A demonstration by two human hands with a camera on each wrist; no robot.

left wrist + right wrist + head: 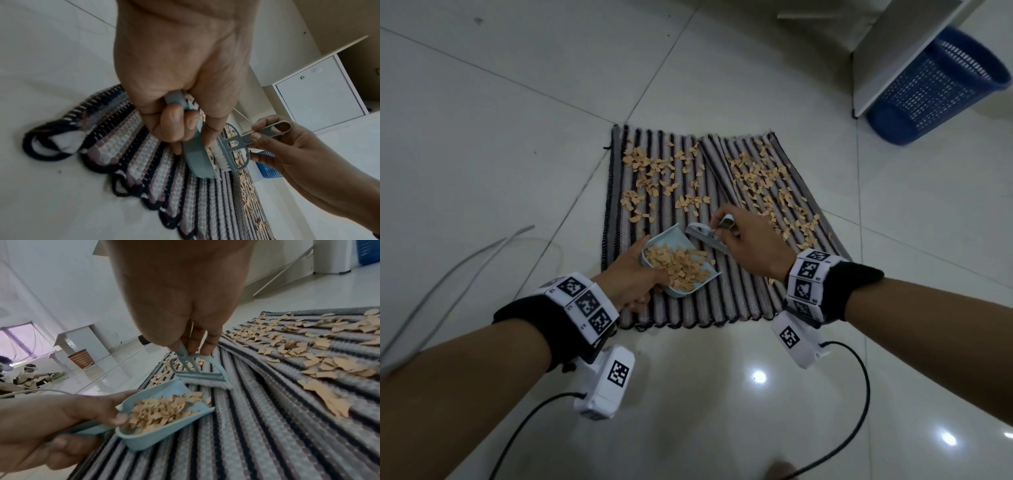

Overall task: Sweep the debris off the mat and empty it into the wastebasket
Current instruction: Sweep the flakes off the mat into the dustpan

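A striped mat (722, 301) lies on the tiled floor, its far half strewn with tan paper scraps (654, 171). My left hand (640, 284) grips the handle of a light-blue dustpan (671, 238), which is heaped with scraps (162, 412) and tilted just above the mat's near part. Beside the pan's mouth, my right hand (726, 228) pinches the handle of a small blue brush (703, 234), bristles (205, 383) pointing down at the mat. The blue wastebasket (935, 89) stands at the far right, off the mat.
A white cabinet (900, 51) stands right beside the wastebasket. Grey cables (465, 260) lie on the floor to the left. Wrist-camera cords (859, 394) trail behind both arms. In the right wrist view, an orange basket (81, 359) and people sit far off.
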